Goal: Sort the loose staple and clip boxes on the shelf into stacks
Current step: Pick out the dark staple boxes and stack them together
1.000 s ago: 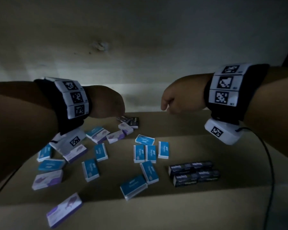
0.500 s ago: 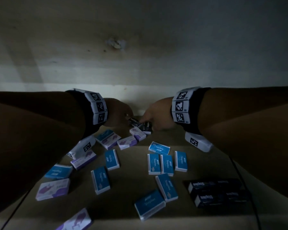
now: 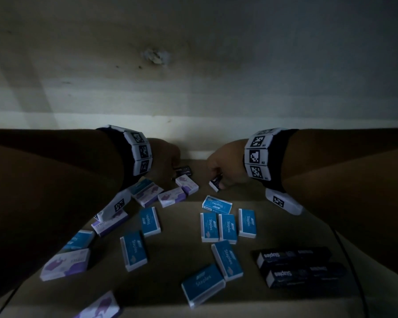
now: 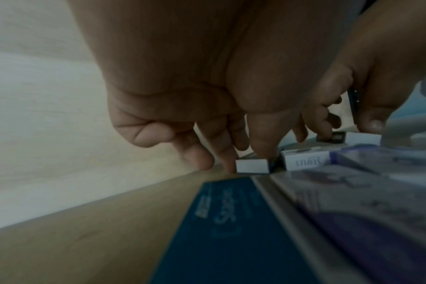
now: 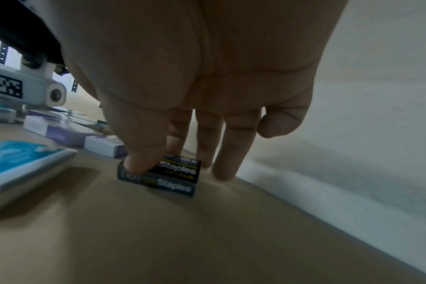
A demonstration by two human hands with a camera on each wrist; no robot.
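At the back of the dim shelf (image 3: pixel 182 253) my left hand (image 3: pixel 168 164) (image 4: pixel 247 160) pinches a small black staple box (image 3: pixel 183 172) between thumb and fingers; its white end (image 4: pixel 252 166) faces the left wrist camera. My right hand (image 3: pixel 223 167) (image 5: pixel 173 163) grips a second small black staple box (image 3: pixel 216 183) (image 5: pixel 175 184), thumb on its near end and fingers behind it, low over the shelf. Loose blue staple boxes (image 3: pixel 228 226) and purple-and-white boxes (image 3: pixel 171 197) lie scattered in front of both hands.
Two long black staple boxes (image 3: pixel 294 265) lie side by side at the front right. The pale back wall (image 3: pixel 193 88) stands just behind both hands. A dark cable (image 3: pixel 354 271) runs along the right. More purple boxes (image 3: pixel 64 265) sit under my left forearm.
Both hands have reached forward and down to the back of the shelf. The two small black boxes that lay together are now apart, one in each hand.
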